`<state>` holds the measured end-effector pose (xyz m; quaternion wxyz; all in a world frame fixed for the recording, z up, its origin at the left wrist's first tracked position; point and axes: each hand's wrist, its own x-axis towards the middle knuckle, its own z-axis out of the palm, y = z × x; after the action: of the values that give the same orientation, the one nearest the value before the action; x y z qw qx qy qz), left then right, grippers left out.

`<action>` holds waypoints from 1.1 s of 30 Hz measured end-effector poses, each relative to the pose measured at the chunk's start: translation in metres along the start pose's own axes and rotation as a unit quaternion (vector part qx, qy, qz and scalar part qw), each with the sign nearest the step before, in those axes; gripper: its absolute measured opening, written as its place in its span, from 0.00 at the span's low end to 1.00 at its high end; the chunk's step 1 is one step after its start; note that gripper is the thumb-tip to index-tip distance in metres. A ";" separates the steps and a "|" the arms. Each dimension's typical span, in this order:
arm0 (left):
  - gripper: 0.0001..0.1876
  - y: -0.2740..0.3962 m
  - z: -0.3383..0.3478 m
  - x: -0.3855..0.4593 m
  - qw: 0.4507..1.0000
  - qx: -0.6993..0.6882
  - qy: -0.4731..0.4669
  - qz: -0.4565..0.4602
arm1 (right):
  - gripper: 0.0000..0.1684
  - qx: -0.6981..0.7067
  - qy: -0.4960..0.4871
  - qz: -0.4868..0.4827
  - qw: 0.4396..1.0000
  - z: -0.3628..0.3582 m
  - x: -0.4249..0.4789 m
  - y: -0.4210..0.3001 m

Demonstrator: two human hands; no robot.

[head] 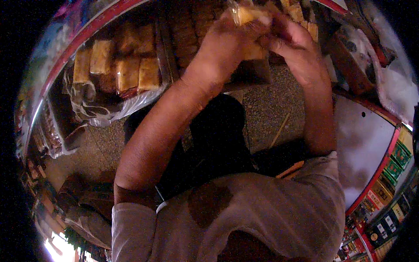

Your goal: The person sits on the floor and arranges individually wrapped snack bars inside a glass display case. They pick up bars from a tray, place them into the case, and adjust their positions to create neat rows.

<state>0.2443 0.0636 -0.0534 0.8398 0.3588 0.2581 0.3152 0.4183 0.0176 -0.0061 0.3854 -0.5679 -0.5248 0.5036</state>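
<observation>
My left hand [226, 39] and my right hand [296, 46] meet at the top of the view, both blurred. Between them is a small yellowish packet in clear plastic wrap [246, 15]. My left fingers close around its near side, while the fingertips of my right hand pinch at its right end. Below my hands is an open brown carton [250, 73], its inside dark and partly hidden. To the left, a large clear plastic bag [131, 104] holds several similar yellow wrapped packets [128, 76].
Darker stacked packets [185, 36] lie beyond my left forearm. A speckled floor [275, 98] shows around my dark-clothed legs, with a thin stick [280, 129] on it. At right stand a pale panel [363, 147] and shelved colourful boxes [383, 191]. A red rim [75, 42] curves along the upper left.
</observation>
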 end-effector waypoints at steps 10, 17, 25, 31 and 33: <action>0.18 0.008 0.009 -0.004 0.981 0.096 0.146 0.085 | 0.25 -0.571 -0.168 0.128 0.793 0.025 0.011 0.122; 0.19 0.014 0.005 -0.008 0.985 0.101 0.138 0.022 | 0.27 -0.594 -0.255 0.021 0.763 0.019 0.048 0.227; 0.30 0.021 -0.004 -0.013 0.996 -0.047 0.076 0.028 | 0.26 -0.410 -0.293 0.180 0.845 0.014 0.059 0.207; 0.20 0.049 0.020 -0.008 0.973 0.080 0.176 -0.129 | 0.26 -0.411 -0.237 0.113 0.873 0.030 0.061 0.227; 0.19 0.057 0.026 -0.015 0.971 0.091 0.174 -0.135 | 0.26 -0.425 -0.210 0.091 0.876 0.033 0.056 0.231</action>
<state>0.2320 0.0719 0.0093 0.7806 0.3355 0.4739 0.2316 0.4307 0.0348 -0.2450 -0.0599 -0.6028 -0.7030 0.3725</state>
